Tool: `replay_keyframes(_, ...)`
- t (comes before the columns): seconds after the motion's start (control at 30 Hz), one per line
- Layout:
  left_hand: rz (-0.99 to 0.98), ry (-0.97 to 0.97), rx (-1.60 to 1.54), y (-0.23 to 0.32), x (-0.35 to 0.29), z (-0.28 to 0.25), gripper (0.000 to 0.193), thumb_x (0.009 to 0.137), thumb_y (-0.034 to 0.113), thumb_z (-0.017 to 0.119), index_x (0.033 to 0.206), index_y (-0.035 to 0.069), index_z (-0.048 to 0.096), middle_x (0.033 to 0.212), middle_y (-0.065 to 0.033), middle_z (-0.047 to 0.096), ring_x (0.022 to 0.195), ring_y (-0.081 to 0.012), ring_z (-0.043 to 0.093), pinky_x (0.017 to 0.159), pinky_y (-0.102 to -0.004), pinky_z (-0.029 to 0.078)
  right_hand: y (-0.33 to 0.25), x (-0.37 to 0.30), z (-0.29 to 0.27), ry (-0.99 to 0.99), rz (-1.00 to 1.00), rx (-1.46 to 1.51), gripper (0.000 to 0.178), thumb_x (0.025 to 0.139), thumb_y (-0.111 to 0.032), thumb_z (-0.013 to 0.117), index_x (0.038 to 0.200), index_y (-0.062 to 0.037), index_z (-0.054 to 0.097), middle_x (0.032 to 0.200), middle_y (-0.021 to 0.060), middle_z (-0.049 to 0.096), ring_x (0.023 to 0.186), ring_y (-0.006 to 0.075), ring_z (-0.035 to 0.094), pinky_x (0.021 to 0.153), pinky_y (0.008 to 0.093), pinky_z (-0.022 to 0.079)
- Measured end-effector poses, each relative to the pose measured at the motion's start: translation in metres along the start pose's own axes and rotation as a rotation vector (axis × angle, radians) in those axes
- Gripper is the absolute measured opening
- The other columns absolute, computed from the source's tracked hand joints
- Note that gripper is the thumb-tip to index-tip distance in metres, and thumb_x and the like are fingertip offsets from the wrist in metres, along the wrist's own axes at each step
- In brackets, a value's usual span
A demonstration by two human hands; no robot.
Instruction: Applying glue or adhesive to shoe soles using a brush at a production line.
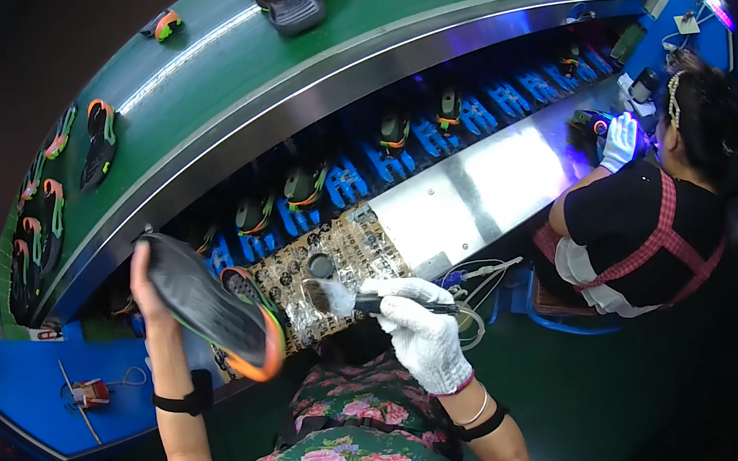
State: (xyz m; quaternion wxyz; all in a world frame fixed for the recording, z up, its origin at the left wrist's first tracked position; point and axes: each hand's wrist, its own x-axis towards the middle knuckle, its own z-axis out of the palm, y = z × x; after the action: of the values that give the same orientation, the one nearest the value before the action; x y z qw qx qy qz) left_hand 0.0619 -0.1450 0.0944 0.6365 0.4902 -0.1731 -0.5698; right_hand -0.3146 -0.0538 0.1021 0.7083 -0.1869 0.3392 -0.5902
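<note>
My bare left hand [149,291] grips a sandal [204,298] with a black sole and orange-and-green trim, tilted beside the bench. Behind its edge shows a dark perforated shoe part [243,285]; I cannot tell whether it belongs to the same sandal. In a white knitted glove, my right hand [429,335] is closed around the black handle of a brush [339,298]. The bristles point left toward the sandal, apart from it. Under the brush lies patterned brown paper [368,238] on the bench, with a small dark round pot [320,265] on it.
A green conveyor belt [206,88] carrying several sandals curves along the far left side. Below it, blue holders [344,185] hold more sandals. A bare metal bench [453,201] runs right toward a seated co-worker [655,202] handling a shoe. Cables [471,323] hang beside my right hand.
</note>
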Motion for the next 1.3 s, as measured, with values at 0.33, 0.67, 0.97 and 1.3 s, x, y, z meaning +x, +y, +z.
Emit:
replay_keyframes(0.33, -0.635, -0.315, -0.087, -0.165, -0.083, -0.016, 0.084, 0.094, 0.071, 0.053, 0.138, 0.0, 0.058, 0.133, -0.0239, 0.065, 0.118, -0.0366, 0.066, 0.105, -0.0515, 0.051, 0.021, -0.008, 0.041, -0.144, 0.033, -0.152, 0.025, 0.09, 0.004, 0.069, 0.114, 0.0051, 0.075, 0.102, 0.0104, 0.077, 0.08, 0.0085, 0.064, 0.069, 0.0225, 0.051)
replay_keyframes(0.67, -0.803, -0.54, -0.402, -0.162, -0.129, 0.025, 0.114, 0.083, 0.097, 0.012, 0.127, 0.001, 0.056, 0.1, -0.0199, 0.064, 0.09, -0.0357, 0.065, 0.088, -0.0522, 0.053, 0.01, -0.021, 0.013, -0.146, 0.027, -0.354, 0.025, 0.091, 0.003, 0.071, 0.115, 0.0028, 0.075, 0.109, 0.0128, 0.076, 0.09, 0.0151, 0.071, 0.081, 0.0288, 0.058)
replay_keyframes(0.97, -0.508, -0.489, -0.363, -0.167, -0.107, 0.032, 0.079, 0.102, 0.072, 0.035, 0.153, 0.012, 0.045, 0.148, -0.0109, 0.056, 0.134, -0.0325, 0.055, 0.113, -0.0476, 0.044, -0.002, -0.031, 0.025, -0.229, -0.329, -0.486, 0.024, 0.083, 0.005, 0.079, 0.107, 0.0046, 0.076, 0.115, 0.0162, 0.076, 0.106, 0.0213, 0.072, 0.095, 0.0348, 0.058)
replay_keyframes(1.3, -0.581, -0.571, -0.66, -0.133, -0.13, 0.094, 0.085, 0.097, 0.078, 0.04, 0.149, 0.011, 0.051, 0.144, -0.0117, 0.059, 0.129, -0.0319, 0.059, 0.111, -0.0494, 0.046, -0.017, -0.021, 0.029, -0.246, -0.666, -0.82, 0.018, 0.078, 0.007, 0.078, 0.095, 0.0028, 0.077, 0.101, 0.0178, 0.078, 0.089, 0.0237, 0.075, 0.082, 0.0346, 0.059)
